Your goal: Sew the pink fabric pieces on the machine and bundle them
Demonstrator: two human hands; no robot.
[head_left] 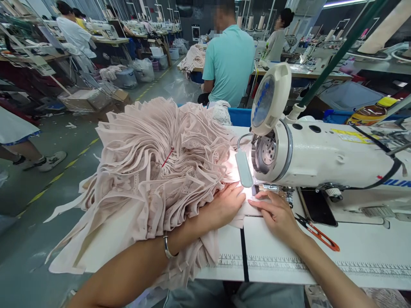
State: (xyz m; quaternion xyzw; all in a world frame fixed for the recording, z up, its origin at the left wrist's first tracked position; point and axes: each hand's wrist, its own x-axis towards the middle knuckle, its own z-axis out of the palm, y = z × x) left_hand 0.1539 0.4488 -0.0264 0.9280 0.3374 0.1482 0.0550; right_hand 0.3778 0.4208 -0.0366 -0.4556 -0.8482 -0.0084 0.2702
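Background: a person in a teal shirt (228,64) sits at a farther workstation. Orange-handled snips (317,233) lie on the white table (369,256). A yellow floor line (58,177) marks the aisle at left.

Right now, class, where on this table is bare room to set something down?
Bare: white tabletop right of the orange-handled snips, before the white sewing machine. Crowded: pale pink fabric pile on the left; left hand and right hand by its head.
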